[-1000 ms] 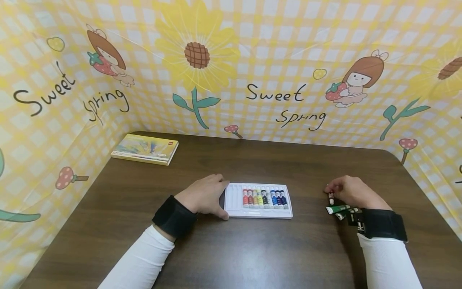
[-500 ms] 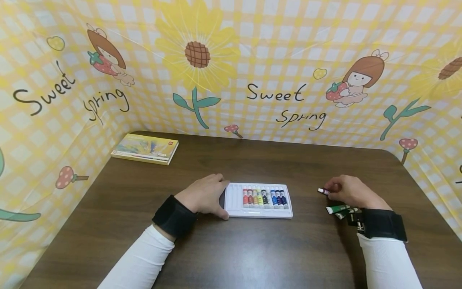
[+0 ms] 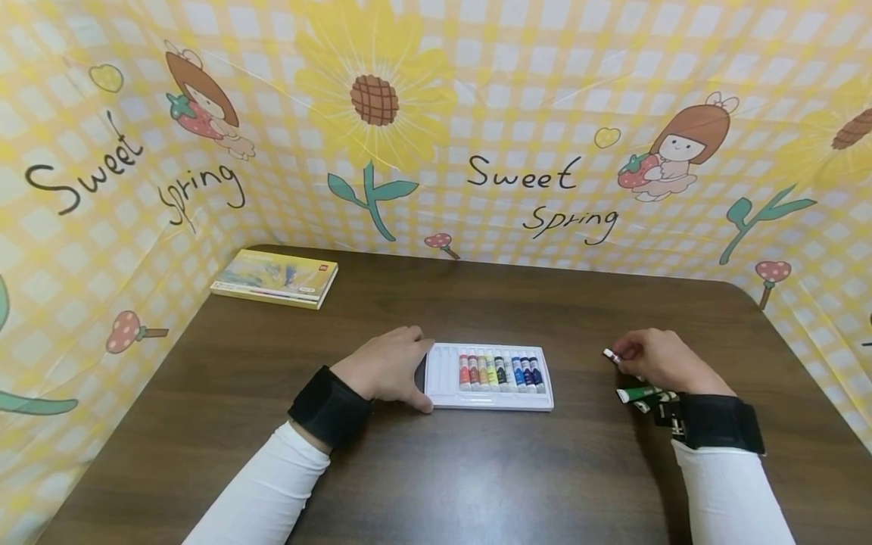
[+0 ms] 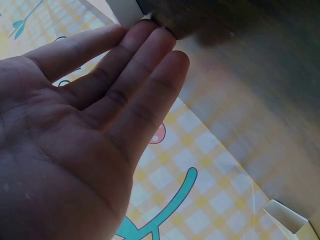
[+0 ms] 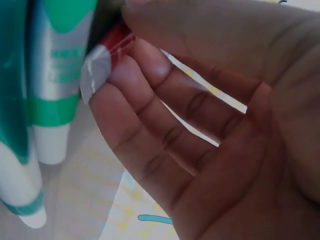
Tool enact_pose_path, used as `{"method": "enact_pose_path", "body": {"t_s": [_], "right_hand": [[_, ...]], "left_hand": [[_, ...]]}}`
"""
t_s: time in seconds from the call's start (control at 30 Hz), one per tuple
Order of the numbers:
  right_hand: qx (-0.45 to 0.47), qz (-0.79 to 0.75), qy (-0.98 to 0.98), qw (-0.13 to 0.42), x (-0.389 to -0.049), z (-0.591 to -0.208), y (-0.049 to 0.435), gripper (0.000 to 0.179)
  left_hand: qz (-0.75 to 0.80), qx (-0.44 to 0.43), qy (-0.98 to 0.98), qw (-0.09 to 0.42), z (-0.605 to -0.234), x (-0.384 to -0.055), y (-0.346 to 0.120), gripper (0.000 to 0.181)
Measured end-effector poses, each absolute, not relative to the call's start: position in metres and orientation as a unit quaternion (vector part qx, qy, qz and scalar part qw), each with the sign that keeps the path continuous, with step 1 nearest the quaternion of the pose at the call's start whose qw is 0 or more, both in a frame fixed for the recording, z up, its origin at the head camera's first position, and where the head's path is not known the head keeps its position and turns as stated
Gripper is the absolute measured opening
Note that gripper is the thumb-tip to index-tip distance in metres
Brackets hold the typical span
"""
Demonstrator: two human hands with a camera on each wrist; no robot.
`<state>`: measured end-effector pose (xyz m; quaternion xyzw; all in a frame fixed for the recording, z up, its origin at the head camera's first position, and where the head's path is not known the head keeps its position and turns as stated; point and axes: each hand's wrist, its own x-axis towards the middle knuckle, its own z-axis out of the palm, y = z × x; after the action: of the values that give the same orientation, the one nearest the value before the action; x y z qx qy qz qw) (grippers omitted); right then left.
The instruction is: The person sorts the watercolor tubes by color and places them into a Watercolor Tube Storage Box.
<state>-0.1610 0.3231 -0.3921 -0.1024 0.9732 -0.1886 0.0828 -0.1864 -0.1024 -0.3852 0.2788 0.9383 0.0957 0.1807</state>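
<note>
In the head view, my left hand (image 3: 384, 367) grips the left end of a white paint tray (image 3: 446, 400), thumb at the near corner and fingers at the far one. Several paint tubes (image 3: 500, 372) in different colours lie side by side in the tray, with bare slots at its left. Right of the tray, my right hand (image 3: 664, 362) pinches a small paint tube (image 3: 615, 357), white cap pointing left. The right wrist view shows its red body and crimped silver end (image 5: 97, 70). Green paint tubes (image 3: 636, 394) lie below that hand, partly covered by it and the wrist strap.
A yellow box (image 3: 279, 276) lies at the back left corner of the brown table (image 3: 436, 469). A yellow checked cloth (image 3: 436, 136) with printed flowers and figures rises behind the table and at its sides.
The right hand has lifted and turned the small tube, so its cap swung from pointing toward me to pointing left, then tilted slightly up. The left hand and tray have stayed put.
</note>
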Motion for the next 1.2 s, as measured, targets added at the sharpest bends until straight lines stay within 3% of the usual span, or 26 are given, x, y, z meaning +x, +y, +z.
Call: {"method": "enact_pose_path", "body": {"t_s": [0.93, 1.2], "right_hand": [[-0.079, -0.181, 0.978, 0.070, -0.159, -0.389, 0.316, 0.009], [-0.093, -0.176, 0.979, 0.042, -0.161, -0.384, 0.298, 0.011]], "left_hand": [[0.100, 0.278, 0.938, 0.179, -0.387, -0.186, -0.105, 0.095], [0.097, 0.284, 0.937, 0.177, -0.386, -0.186, -0.104, 0.094]]}}
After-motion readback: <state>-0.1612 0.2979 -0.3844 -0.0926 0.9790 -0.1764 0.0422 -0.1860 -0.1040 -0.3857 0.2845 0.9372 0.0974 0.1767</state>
